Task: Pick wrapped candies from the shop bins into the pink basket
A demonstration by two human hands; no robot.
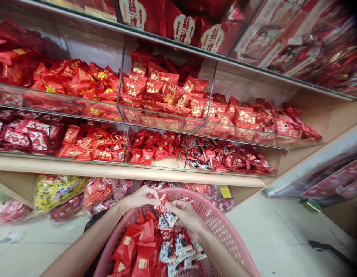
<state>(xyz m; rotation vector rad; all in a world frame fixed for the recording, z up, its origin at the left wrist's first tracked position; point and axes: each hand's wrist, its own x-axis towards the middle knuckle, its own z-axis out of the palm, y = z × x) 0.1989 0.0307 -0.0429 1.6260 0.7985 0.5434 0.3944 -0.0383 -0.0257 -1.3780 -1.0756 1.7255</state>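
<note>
A pink perforated plastic basket [221,227] sits low in the middle, part filled with red candy packets [138,246] and packets printed with pictures [178,246]. My left hand [140,198] and my right hand [185,215] meet over the basket. Both pinch one small red and white candy packet [166,209], held just above the pile. My forearms reach in from the bottom edge.
Clear acrylic bins [166,119] on two tiers hold heaps of red wrapped sweets above a wooden shelf edge [123,171]. Bagged sweets, red and yellow [55,190], lie on the tiled floor under the shelf. Red gift bags [182,27] stand on top.
</note>
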